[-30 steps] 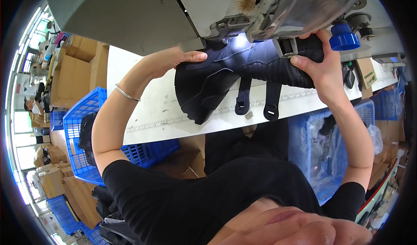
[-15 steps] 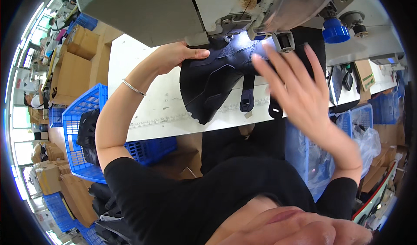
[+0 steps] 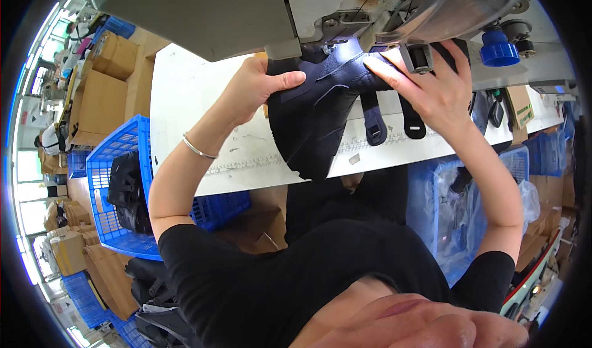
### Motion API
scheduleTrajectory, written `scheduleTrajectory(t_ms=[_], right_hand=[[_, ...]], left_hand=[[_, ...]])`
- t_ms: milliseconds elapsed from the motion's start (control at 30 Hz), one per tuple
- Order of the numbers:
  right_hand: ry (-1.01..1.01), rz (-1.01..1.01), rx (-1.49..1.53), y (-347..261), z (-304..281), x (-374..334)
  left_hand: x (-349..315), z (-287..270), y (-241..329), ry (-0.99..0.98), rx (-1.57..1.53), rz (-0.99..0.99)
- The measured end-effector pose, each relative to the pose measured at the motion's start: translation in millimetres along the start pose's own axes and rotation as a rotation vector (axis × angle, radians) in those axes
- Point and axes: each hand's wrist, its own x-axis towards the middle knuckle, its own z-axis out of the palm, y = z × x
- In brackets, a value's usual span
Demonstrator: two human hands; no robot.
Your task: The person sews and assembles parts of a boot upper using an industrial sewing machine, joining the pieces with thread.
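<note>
A black padded piece with stitched seams and straps (image 3: 311,126) lies under the head of a sewing machine (image 3: 345,30), lit by its lamp. My left hand (image 3: 256,89) grips its left edge, the thumb on top and the fingers out of sight beneath. My right hand (image 3: 435,95) rests on the right part with fingers spread, one stretched toward the lit seam; a machine part hides some of it. Two black straps with slotted ends, one strap (image 3: 373,126) and another strap (image 3: 414,123), hang toward me. The piece's lower tip reaches over the table's front edge.
The white table (image 3: 185,107) has a printed ruler along its front. At left stands a blue crate (image 3: 123,237) holding black items; a clear-lined blue bin (image 3: 441,218) is at lower right. A blue knob (image 3: 498,49) juts from the machine. Cardboard boxes (image 3: 105,107) stand farther left.
My right hand has come down from above the piece and now rests on it. The piece and its straps have shifted slightly right, with my left hand still gripping the edge.
</note>
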Motion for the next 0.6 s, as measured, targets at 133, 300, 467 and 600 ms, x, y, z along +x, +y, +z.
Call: scheduleTrajectory(t_ms=[133, 300, 467, 600], right_hand=[[0.001, -0.064, 0.072, 19.1, 7.4, 0.9], [-0.005, -0.093, 0.260, 40.0, 22.8, -2.5], [-0.200, -0.132, 0.287, 51.4, 24.3, 3.1], [-0.222, -0.132, 0.295, 57.1, 24.7, 2.9]], left_hand=[[-11.3, 14.1, -11.1, 0.074, -0.041, -0.001], [-13.5, 24.0, -34.0, 0.255, 0.047, 0.092], [-17.9, 33.5, -32.8, 0.283, 0.028, 0.082], [-22.9, 29.8, -16.8, 0.139, -0.433, -0.098]])
